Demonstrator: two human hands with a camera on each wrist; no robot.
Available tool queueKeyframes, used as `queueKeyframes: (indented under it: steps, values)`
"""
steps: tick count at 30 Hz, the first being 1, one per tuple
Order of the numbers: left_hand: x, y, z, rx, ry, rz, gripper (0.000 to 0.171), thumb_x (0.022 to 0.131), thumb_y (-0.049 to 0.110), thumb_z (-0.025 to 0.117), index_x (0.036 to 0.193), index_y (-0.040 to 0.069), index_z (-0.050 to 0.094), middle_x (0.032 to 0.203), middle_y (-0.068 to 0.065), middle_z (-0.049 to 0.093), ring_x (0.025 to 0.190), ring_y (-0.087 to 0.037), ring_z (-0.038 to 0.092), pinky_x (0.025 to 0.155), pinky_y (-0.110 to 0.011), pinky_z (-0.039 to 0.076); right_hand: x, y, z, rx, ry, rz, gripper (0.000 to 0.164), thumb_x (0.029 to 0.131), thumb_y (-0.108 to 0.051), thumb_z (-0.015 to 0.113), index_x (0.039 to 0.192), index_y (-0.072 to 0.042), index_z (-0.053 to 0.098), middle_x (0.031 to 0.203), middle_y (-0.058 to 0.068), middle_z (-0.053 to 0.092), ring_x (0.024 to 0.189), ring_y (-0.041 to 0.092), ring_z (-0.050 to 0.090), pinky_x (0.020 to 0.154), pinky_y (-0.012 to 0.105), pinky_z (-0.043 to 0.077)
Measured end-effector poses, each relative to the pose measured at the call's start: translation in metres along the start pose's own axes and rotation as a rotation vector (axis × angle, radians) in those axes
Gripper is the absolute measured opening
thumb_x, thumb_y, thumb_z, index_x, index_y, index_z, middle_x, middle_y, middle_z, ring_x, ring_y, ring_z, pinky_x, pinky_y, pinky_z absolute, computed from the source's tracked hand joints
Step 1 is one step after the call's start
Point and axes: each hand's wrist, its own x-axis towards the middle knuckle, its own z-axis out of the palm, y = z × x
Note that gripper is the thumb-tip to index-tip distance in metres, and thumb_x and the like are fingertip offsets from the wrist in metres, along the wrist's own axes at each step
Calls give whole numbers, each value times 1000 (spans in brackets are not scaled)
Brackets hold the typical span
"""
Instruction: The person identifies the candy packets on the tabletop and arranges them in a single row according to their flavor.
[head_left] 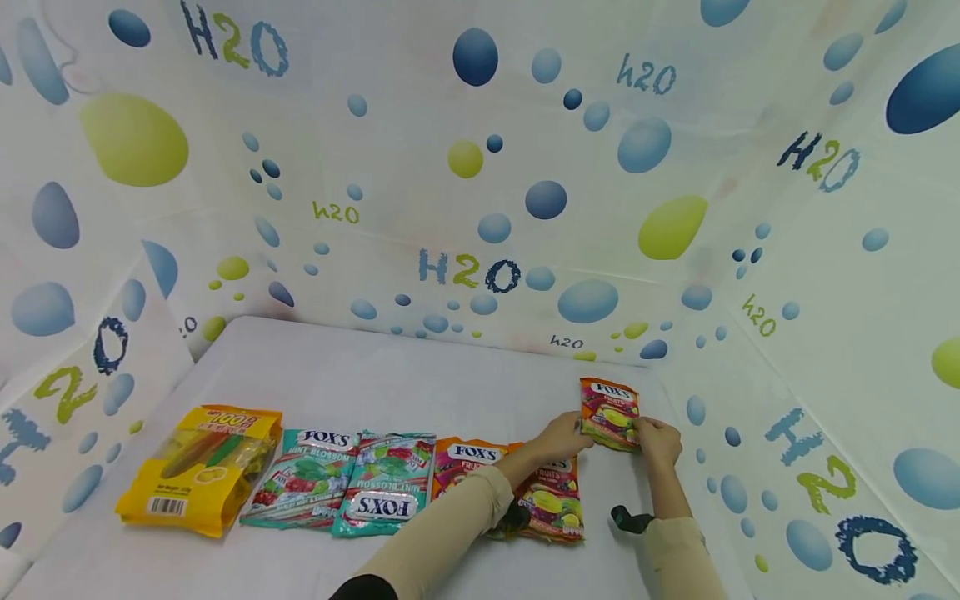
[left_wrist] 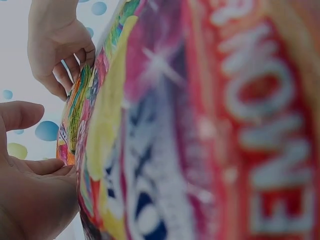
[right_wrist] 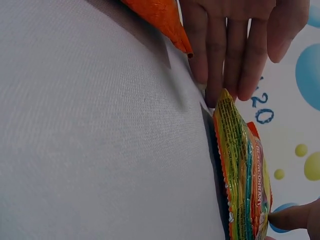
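An orange Fox's fruit candy bag (head_left: 609, 414) lies near the back right of the table in the head view. My left hand (head_left: 561, 438) is at its left edge. Straight fingers and a thumb held apart from them show on the left hand (right_wrist: 230, 45) in the right wrist view, fingertips right at the bag's end. On the other side, my right hand (head_left: 660, 440) pinches the bag's right edge, its thumb (right_wrist: 290, 217) against the front. Under my left forearm lie two more orange Fox's bags, one (head_left: 555, 504) partly covered, the other (head_left: 468, 458) mostly so.
Left of these, two green Fox's mint bags (head_left: 307, 479) (head_left: 386, 483) lie side by side, the second upside down. A yellow candy bag (head_left: 198, 471) ends the row at the far left. Patterned cloth walls (head_left: 420, 167) border the white table (head_left: 390, 358).
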Motion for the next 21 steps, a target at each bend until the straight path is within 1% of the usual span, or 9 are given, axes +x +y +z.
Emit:
queueKeyframes:
  steps: [2,6,9,11,14,16,18,19,21]
  values:
    - [0,1,0,-5,-1,-4,58,98,25,63,152,7,51,150,-13,56,132,-26,55,113,-43,45,0,-1,1,0,-2,-1,46,96,-26,61,129,6,69,138,31,59,129,44,49,107,56,44]
    - [-2,2,-1,-21,-5,-2,60,97,25,64,152,4,50,146,-13,59,114,-19,59,103,-36,49,0,-2,3,-5,-5,9,46,97,-26,60,130,5,69,140,30,58,130,43,49,108,55,43]
    - [-3,2,-1,-28,-4,-8,63,96,25,65,153,4,50,144,-13,60,108,-17,58,99,-34,50,0,-2,4,-1,-9,14,45,99,-26,60,131,3,68,141,30,56,131,42,48,108,53,42]
    - [-2,0,-1,-22,6,-20,65,96,27,66,154,4,49,146,-13,59,111,-17,58,101,-35,50,1,-2,4,4,-15,14,43,100,-25,60,132,3,68,142,30,55,131,41,47,108,52,42]
    - [-3,-2,-1,-60,10,-24,62,97,27,65,153,4,51,145,-13,60,116,-20,60,103,-37,50,-1,-2,4,19,-22,19,41,101,-25,59,132,2,68,144,30,54,133,41,46,108,51,40]
    - [-4,-2,-1,-108,14,-42,60,99,27,63,152,3,51,146,-15,59,123,-25,60,107,-41,49,-2,-1,4,39,-24,31,40,101,-24,60,133,1,68,147,29,53,134,41,45,109,51,39]
    - [-6,-1,-2,-179,17,-68,58,99,28,62,151,2,53,146,-15,60,127,-28,59,109,-43,48,-2,0,4,66,-23,51,40,101,-24,62,133,0,68,149,28,52,135,41,44,111,51,38]
    - [-6,0,-2,-206,20,-90,58,100,29,61,150,1,53,146,-15,59,129,-31,58,111,-46,47,-1,0,5,86,-23,63,40,101,-24,62,134,-1,68,150,28,51,136,40,43,112,51,37]
    - [-5,-1,-4,-270,16,-112,54,99,31,62,144,0,60,141,-14,62,128,-34,58,111,-48,47,0,2,5,128,-25,88,40,102,-23,64,135,-2,68,151,27,50,137,39,43,114,50,37]
